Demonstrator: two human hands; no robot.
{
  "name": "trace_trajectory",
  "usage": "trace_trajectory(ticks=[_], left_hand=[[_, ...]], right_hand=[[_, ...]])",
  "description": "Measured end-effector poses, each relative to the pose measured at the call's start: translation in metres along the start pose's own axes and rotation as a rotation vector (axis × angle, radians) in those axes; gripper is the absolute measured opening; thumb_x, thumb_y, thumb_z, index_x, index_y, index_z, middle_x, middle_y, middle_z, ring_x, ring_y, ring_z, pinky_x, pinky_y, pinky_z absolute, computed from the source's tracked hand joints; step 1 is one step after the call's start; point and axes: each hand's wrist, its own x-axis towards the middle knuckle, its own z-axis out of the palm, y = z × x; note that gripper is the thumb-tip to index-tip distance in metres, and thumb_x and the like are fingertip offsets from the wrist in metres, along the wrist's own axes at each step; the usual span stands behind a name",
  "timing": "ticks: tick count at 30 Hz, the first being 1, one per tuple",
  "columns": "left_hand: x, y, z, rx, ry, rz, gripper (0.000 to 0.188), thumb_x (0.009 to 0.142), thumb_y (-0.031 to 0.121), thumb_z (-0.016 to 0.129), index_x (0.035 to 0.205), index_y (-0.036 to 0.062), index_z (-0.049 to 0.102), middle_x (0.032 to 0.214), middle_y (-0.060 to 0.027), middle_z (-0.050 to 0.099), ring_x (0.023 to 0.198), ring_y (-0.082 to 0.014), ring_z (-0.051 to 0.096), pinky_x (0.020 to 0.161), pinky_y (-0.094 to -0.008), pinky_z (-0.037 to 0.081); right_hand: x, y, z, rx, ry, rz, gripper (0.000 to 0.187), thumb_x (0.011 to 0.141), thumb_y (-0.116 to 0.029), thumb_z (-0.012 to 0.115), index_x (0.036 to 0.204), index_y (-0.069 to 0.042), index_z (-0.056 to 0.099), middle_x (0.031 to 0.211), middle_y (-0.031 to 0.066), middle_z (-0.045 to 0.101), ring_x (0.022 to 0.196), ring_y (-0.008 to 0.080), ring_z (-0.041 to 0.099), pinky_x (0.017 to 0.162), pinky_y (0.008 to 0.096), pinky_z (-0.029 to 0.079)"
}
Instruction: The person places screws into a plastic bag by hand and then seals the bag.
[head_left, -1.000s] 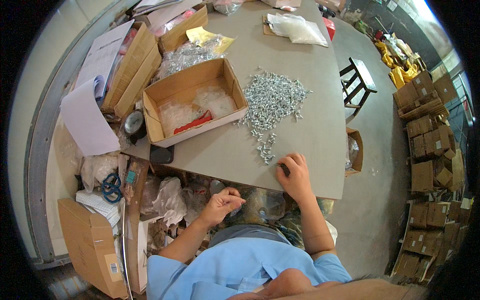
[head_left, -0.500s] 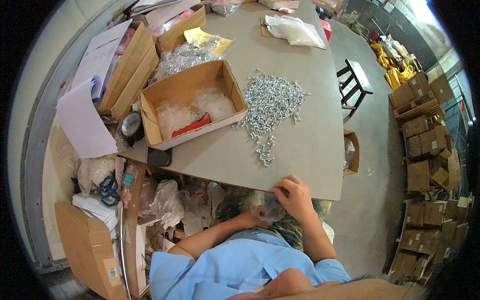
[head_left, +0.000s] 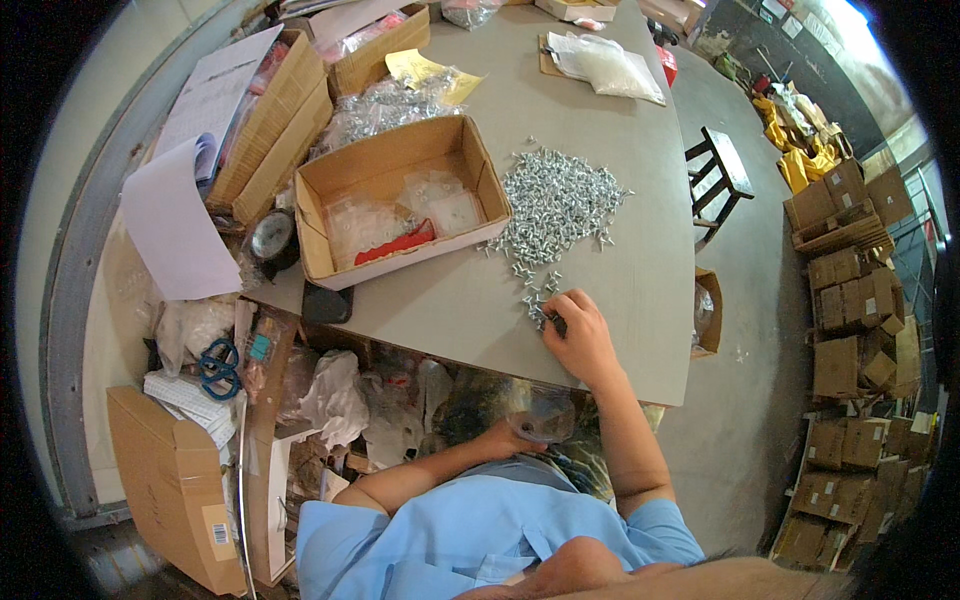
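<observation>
Small silver screws (head_left: 565,200) lie in a loose heap on the grey table (head_left: 450,330), with a thin tail of them trailing toward me. At the near end of that tail my right hand (head_left: 583,342) is lowered to the tabletop, its fingers bent and closed on screws; how many is hidden. Below the table's front edge, close to my body, my left hand (head_left: 505,438) grips a see-through plastic bag (head_left: 550,422) whose rounded mouth faces up. An open cardboard box (head_left: 405,262) left of the heap holds clear plastic bags (head_left: 440,200) and a red strip (head_left: 398,243).
Bagged metal parts (head_left: 395,112) and cartons with papers (head_left: 215,95) crowd the table's left side. A black tape roll (head_left: 272,238) and blue-handled scissors (head_left: 219,368) lie at left. Right of the table are a dark stool (head_left: 725,175) and stacked boxes (head_left: 850,290).
My right hand has moved up and forward from the table's front edge to the near screws. My left hand stays low with the bag. The whole view has shifted slightly.
</observation>
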Motion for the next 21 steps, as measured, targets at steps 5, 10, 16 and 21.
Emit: trace_trajectory(ticks=[5,10,16,21], left_hand=[[0.004,-0.013,0.007,0.023,0.111,0.085,0.058,0.071,0.037,0.081,0.11,-0.0001,0.059,0.103,-0.0143,0.062,0.097,-0.0237,0.057,0.084,-0.035,0.045],[0.008,-0.021,0.009,0.048,0.144,0.156,0.046,0.072,0.034,0.08,0.098,0.0015,0.06,0.093,-0.0115,0.061,0.088,-0.0207,0.057,0.077,-0.0334,0.045],[0.014,-0.029,0.011,0.049,0.153,0.24,0.036,0.072,0.029,0.08,0.086,0.0036,0.059,0.082,-0.0076,0.058,0.079,-0.0175,0.054,0.07,-0.0329,0.044],[0.018,-0.04,0.01,0.048,0.179,0.345,0.031,0.071,0.022,0.081,0.084,0.0051,0.058,0.079,-0.0052,0.058,0.077,-0.0154,0.053,0.068,-0.0325,0.043]], right_hand=[[-0.005,0.0,-0.005,-0.014,0.0,0.037,0.015,0.072,-0.005,0.062,0.088,-0.005,0.062,0.09,0.013,0.059,0.08,0.0337,0.059,0.071,0.0392,0.049],[-0.023,0.002,-0.013,-0.069,0.056,0.061,0.01,0.076,-0.006,0.063,0.085,-0.005,0.063,0.088,0.0124,0.061,0.077,0.0318,0.06,0.067,0.0388,0.05],[-0.043,-0.007,-0.019,-0.092,0.093,0.181,0.013,0.076,-0.01,0.065,0.088,-0.005,0.063,0.088,0.0132,0.06,0.081,0.0334,0.06,0.071,0.041,0.05],[-0.055,-0.026,-0.028,0.076,-0.248,0.157,0.014,0.075,-0.011,0.067,0.087,-0.004,0.063,0.088,0.0128,0.06,0.078,0.0328,0.06,0.068,0.0393,0.05]])
